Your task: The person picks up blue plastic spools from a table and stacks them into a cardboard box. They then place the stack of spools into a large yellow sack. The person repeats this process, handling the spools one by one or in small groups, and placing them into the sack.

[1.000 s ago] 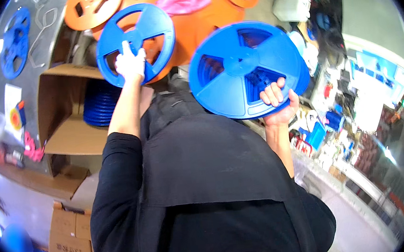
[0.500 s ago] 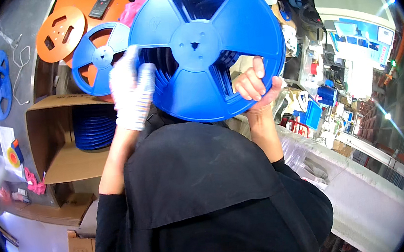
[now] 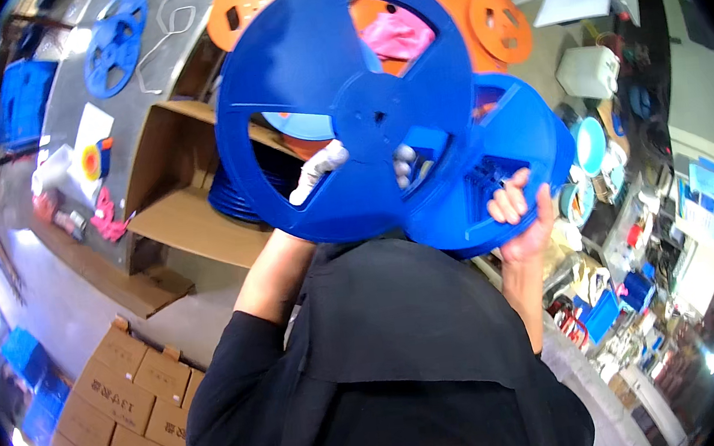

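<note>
A large blue plastic reel flange [image 3: 273, 68] with wide cut-outs is held up and tilted in front of me. My left hand [image 3: 319, 171], in a white glove, grips it from behind; parts of the fingers show through two cut-outs, either side of a spoke. To the right, a stack of similar blue reel flanges [image 3: 527, 116] is partly covered by the held one. My bare right hand [image 3: 525, 217] clasps that stack at its near right rim, fingers hooked into a cut-out. How the stack is supported underneath is hidden.
An open cardboard box [image 3: 194, 230] with blue reels [image 3: 234, 192] stands on the left. Behind are an orange disc [image 3: 500, 27] and a pink cloth [image 3: 397, 33]. A white jug [image 3: 587, 72] stands right; stacked cartons [image 3: 127, 426] are lower left.
One blue flange is now apart from the stack, in my left hand, which was beside the stack before. The stack has moved right and down with my right hand. The view has turned left.
</note>
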`<state>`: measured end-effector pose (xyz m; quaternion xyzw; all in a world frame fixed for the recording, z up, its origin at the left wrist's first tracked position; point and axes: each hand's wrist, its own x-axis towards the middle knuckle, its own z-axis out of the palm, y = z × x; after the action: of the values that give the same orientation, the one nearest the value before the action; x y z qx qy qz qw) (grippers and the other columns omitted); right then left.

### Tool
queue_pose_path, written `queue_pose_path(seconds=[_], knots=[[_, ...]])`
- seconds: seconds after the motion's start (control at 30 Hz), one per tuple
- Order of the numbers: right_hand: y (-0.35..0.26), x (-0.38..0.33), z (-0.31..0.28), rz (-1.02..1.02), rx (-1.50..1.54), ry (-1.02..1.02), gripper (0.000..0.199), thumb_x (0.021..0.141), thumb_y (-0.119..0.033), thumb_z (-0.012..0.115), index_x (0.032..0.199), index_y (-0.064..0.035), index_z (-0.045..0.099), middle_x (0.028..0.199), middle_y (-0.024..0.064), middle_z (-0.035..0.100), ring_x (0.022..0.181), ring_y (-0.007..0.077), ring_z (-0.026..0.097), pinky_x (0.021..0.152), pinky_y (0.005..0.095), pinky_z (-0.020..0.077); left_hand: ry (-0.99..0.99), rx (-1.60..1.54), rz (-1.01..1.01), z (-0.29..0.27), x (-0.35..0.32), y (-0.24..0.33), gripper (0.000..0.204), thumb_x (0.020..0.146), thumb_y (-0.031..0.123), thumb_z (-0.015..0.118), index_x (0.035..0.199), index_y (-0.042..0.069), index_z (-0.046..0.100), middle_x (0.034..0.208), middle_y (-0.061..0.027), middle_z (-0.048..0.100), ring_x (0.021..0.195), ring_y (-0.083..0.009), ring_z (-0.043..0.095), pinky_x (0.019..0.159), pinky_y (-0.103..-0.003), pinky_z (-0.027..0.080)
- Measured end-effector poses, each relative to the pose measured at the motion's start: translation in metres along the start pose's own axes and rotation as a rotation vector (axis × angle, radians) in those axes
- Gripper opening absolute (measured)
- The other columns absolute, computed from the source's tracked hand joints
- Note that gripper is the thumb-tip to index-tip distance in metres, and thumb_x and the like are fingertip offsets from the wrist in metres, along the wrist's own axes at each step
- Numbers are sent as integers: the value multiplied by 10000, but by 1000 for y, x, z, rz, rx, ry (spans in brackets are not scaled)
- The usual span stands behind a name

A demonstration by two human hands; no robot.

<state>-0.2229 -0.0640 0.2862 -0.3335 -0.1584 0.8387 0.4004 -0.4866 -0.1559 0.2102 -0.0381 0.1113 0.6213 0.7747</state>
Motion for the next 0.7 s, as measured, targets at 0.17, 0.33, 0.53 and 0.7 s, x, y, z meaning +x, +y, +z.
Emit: queue_pose_path(seconds=[0.17,0.33,0.53,0.7], knots=[[-13,-10,-17,-79,-55,63,289,968,-327,482,997,-42,526,653,-15,416,569,98,407,591,271,365,45,-75,-48,18,-4,-11,787,790,395,662,1378,-38,366,1218,-247,561,1044,-329,618,929,-434,511],[-15,-21,-28,-121,-19,133,269,961,-300,474,983,-39,534,647,-13,413,569,103,406,592,278,372,12,-85,-103,19,8,-16,689,815,322,664,1347,-34,410,1180,-235,588,1038,-304,627,926,-417,516],[-11,-28,-35,-137,6,181,269,956,-286,475,993,-26,533,650,-12,414,573,102,411,599,277,375,-140,-202,-181,5,21,-24,665,849,312,629,1363,-36,392,1218,-248,562,1078,-330,607,945,-443,498],[-10,-31,-37,-140,-2,231,267,954,-282,476,996,-25,534,652,-10,417,582,104,419,615,284,383,-92,-336,-252,0,24,-24,672,853,314,621,1374,-35,378,1236,-253,548,1095,-343,595,956,-459,488]])
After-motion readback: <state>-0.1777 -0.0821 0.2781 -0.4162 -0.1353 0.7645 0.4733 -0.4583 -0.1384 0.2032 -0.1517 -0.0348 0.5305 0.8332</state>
